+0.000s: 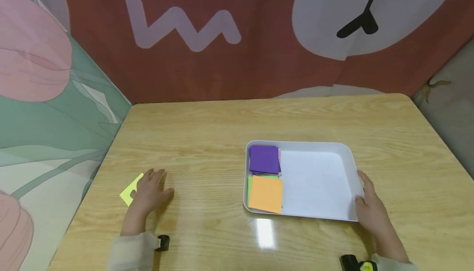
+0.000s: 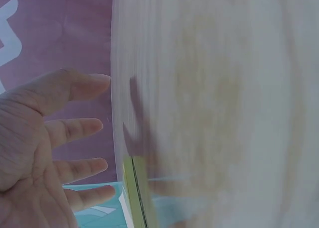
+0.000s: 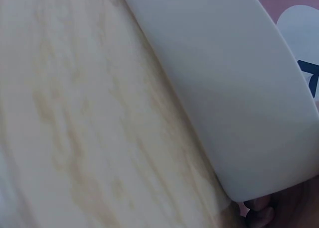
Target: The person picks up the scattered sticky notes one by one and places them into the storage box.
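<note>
My left hand (image 1: pixel 149 192) is over the left part of the table, fingers spread, beside and partly covering a yellow sticky-note pad (image 1: pixel 128 193). In the left wrist view the fingers are apart from each other with nothing between them, and the yellow pad (image 2: pixel 134 193) lies just past the fingertips. My right hand (image 1: pixel 371 207) grips the right end of a white tray (image 1: pixel 349 180), thumb at its rim. Inside the tray, at its left end, lie a purple square stack (image 1: pixel 264 159) and an orange square sheet (image 1: pixel 265 194). Green edges show under the orange one.
The wooden table (image 1: pixel 200 131) runs back to a brown printed cloth (image 1: pixel 259 69). A floral cloth (image 1: pixel 85 110) hangs along the left side. A black wrist strap (image 1: pixel 163 243) is at the left sleeve.
</note>
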Demonstrator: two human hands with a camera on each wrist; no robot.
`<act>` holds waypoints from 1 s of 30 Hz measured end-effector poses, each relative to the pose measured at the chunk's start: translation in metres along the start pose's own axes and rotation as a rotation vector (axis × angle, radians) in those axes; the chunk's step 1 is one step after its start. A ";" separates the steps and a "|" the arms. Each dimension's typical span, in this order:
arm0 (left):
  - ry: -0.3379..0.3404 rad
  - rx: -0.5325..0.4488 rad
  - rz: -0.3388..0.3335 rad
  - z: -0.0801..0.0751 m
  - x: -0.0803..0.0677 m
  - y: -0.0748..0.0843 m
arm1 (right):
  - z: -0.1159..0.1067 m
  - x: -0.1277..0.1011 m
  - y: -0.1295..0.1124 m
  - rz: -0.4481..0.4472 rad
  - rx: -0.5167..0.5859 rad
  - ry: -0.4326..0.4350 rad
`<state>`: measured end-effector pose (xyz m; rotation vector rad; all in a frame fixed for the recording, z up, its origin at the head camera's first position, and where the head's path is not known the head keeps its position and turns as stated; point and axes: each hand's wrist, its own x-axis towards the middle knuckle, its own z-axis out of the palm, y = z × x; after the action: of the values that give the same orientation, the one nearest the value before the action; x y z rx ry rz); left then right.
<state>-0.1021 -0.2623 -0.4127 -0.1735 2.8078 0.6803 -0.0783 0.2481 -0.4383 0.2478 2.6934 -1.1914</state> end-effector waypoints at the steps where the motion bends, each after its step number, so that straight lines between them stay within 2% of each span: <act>1: -0.003 0.001 -0.006 -0.001 -0.001 -0.001 | 0.000 0.000 -0.001 -0.006 -0.006 0.002; 9: -0.032 0.028 -0.029 -0.005 -0.008 -0.012 | -0.001 0.002 -0.005 0.019 -0.022 -0.014; 15: -0.035 0.051 -0.037 -0.005 -0.010 -0.019 | -0.002 0.001 -0.005 -0.015 -0.038 0.007; 20: -0.051 0.053 -0.043 -0.007 -0.012 -0.026 | -0.002 0.002 -0.003 -0.004 -0.036 -0.005; 25: -0.070 0.062 -0.042 -0.009 -0.012 -0.033 | -0.001 0.000 -0.003 0.028 -0.016 -0.014; 30: -0.051 0.066 -0.017 -0.010 -0.009 -0.039 | -0.001 -0.002 -0.004 0.031 0.006 -0.016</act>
<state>-0.0887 -0.3008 -0.4187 -0.1647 2.7726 0.5786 -0.0770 0.2461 -0.4339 0.2792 2.6627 -1.1872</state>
